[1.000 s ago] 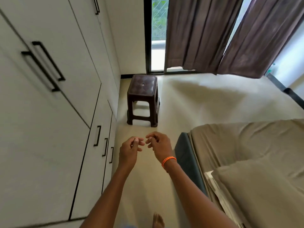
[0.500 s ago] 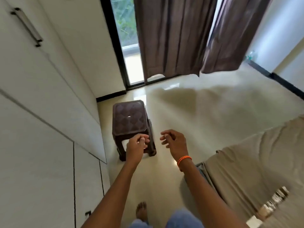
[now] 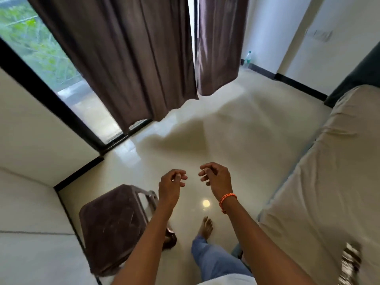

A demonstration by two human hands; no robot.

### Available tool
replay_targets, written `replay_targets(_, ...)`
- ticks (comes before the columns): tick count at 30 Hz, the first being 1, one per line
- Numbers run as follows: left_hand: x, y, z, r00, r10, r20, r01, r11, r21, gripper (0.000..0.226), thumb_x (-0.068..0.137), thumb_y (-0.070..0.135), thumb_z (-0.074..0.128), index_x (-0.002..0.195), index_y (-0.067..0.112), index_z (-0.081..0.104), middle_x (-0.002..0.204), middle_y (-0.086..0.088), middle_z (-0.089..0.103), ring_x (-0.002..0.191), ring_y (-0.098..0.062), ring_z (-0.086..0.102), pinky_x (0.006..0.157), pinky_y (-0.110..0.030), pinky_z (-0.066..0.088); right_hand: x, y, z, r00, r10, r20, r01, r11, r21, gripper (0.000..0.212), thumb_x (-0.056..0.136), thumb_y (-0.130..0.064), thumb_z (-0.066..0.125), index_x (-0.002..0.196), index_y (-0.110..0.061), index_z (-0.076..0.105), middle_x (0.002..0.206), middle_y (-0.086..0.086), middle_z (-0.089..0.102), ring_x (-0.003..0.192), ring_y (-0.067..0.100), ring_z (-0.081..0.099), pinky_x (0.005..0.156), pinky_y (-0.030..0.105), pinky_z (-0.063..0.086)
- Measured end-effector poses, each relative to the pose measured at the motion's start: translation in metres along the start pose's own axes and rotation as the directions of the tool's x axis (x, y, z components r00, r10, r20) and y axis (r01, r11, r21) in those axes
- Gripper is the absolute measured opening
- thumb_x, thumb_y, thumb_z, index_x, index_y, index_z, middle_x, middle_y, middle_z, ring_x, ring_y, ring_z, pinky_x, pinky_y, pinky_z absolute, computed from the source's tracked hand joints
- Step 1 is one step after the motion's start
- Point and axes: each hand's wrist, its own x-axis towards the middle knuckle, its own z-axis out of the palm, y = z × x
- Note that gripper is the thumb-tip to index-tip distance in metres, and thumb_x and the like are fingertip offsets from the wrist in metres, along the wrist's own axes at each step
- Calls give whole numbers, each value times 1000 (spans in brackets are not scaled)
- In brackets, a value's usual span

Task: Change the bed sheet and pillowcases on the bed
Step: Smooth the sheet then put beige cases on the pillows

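Step in hand, by my reading: transit, person walking along bed (image 3: 320, 192) side, no linen handled yet. Bed at 3 o'clock, covered in beige sheet (image 3: 339, 161), seemingly untouched; pillows not in view. Stool (image 3: 115, 225) at 8 o'clock, curtains (image 3: 127, 58) at 12 o'clock.

Next move likely calls for turn toward bed, reach to sheet edge or corner, firm pinch to pull it free.

Left hand (image 3: 170, 186): fingers loosely curled, thumb near fingertips, nothing held. Right hand (image 3: 216, 178): fingers loosely curled, empty, touching nothing. Hands close together, apart from bed.
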Motion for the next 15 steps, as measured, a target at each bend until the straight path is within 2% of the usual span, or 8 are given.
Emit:
replay_targets(4, 96, 58, 44, 998, 20, 63, -21, 1000, 12, 32, 106, 13, 48, 101, 29, 75, 89, 10, 78, 75, -10, 74, 70, -30, 55, 103, -33, -29, 999, -17, -28, 16, 1000, -24, 26, 99, -8, 52, 92, -18, 75, 78, 0, 77, 69, 17, 72, 64, 33, 56)
replay_targets(7, 167, 107, 93, 989, 49, 142, -50, 999, 7, 32, 107, 13, 47, 103, 27, 75, 92, 9, 79, 77, -12, 73, 74, -33, 57, 179, -53, -69, 992, -18, -129, 17, 1000, -11, 26, 99, -10, 52, 91, -19, 75, 77, 0, 76, 67, 18, 72, 61, 29, 55)
replay_targets(11, 248, 162, 159, 968, 46, 248, -46, 999, -5, 31, 109, 12, 46, 106, 23, 75, 95, 4, 78, 76, -11, 70, 71, -33, 52, 265, -63, -118, 973, 32, -229, -23, 999, 39, 26, 98, -8, 53, 89, -19, 74, 76, 3, 75, 66, 20, 71, 57, 30, 52)
replay_targets(15, 346, 220, 244, 936, 117, 333, -129, 992, 13, 30, 108, 11, 47, 106, 21, 75, 92, 3, 78, 74, -13, 71, 67, -31, 53, 368, -68, -178, 934, 89, -347, -59, 993, 98, 25, 97, -7, 53, 88, -16, 74, 76, 4, 76, 63, 18, 70, 56, 31, 50)
